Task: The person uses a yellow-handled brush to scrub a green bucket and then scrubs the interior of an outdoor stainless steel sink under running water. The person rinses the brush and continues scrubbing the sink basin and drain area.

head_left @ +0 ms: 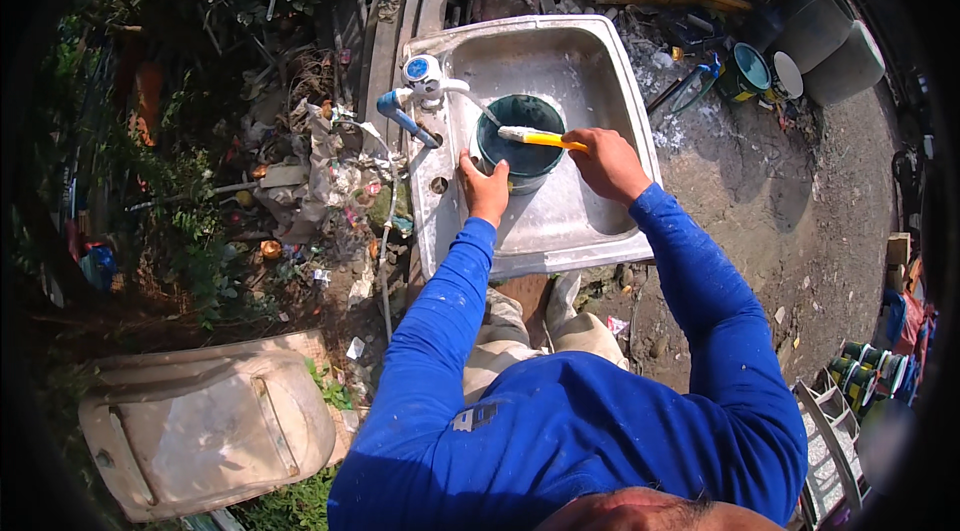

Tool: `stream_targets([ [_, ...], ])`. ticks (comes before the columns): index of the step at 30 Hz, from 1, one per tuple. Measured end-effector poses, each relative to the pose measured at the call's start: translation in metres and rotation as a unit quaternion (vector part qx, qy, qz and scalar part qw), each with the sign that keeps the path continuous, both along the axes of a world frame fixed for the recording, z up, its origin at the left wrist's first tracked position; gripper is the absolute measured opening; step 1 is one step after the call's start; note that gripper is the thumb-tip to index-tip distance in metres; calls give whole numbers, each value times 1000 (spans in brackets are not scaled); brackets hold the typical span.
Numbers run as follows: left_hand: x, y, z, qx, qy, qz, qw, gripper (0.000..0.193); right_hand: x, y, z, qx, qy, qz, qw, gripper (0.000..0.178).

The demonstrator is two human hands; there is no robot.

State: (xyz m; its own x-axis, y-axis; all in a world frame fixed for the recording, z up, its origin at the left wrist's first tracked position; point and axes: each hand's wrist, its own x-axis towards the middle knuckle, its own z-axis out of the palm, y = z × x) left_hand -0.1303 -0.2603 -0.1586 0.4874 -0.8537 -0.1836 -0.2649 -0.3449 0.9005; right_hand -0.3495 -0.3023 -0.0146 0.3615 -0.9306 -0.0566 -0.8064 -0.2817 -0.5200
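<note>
A dark green bucket (535, 181) stands in a worn metal sink (627, 101) in front of me, with dark liquid inside. My left hand (485, 189) grips the bucket's near left side, thumb at the rim. In my right hand (610, 165) is a paintbrush (545, 138) with a yellow handle, its pale head pointing left over the bucket's mouth. A white tap (424, 81) with a blue-topped knob reaches from the sink's left ledge toward the bucket. What looks like a thin stream of water falls from its spout.
A blue pipe (395, 111) bends down into the sink ledge. Rubble and plants crowd the left, with an upturned beige plastic chair (210, 426) lower left. Pails (750, 71) and grey drums (845, 61) stand at the far right. Several paint cans (865, 376) sit lower right.
</note>
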Motion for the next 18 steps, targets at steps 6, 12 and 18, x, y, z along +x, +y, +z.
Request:
stream_targets([
  [6,11,-11,-22,0,169,-5,986,85,72,-70,-62,46,231,90,968,28],
  [12,10,-10,-6,13,260,-1,965,84,110,-76,-87,99,277,239,926,25],
  [18,13,-3,-3,-20,309,-6,951,82,89,-90,-62,83,366,310,874,20],
])
